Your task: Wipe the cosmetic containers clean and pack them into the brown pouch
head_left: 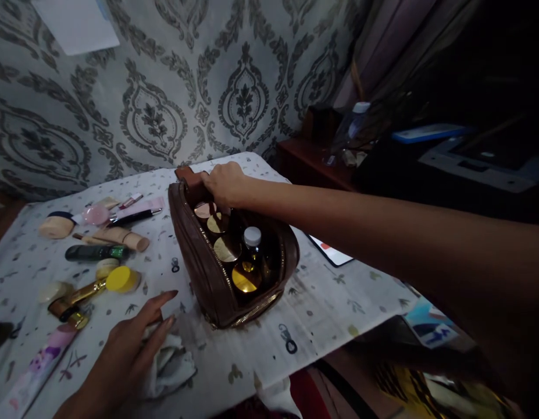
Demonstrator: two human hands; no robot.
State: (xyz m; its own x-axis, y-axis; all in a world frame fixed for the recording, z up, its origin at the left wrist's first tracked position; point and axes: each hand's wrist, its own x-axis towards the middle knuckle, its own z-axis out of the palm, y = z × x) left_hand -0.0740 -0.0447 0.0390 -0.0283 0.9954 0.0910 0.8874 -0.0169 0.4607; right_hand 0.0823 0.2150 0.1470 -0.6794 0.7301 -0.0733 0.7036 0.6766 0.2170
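A brown zip-up toiletry bag [195,256] stands unzipped on the table, its opening facing up. Inside it are several bottles and jars with gold or pinkish tops, among them a bottle with a white cap [252,236] and one with a shiny gold lid [246,278]. My right hand [228,183] reaches across to the bag's far end and grips its edge by the brown handle tab [193,179]; some fingertips are hidden. My left hand [129,343] hovers low at the near left, fingers apart, over a crumpled whitish cloth [175,364].
Left of the bag lie cosmetics: a dark green tube [92,252], a yellow-capped jar [122,280], a beige tube [125,237], a black pen-like item [136,217] and a pink floral tube [42,364]. A tablet-like device [334,253] lies to the right. Patterned wall behind.
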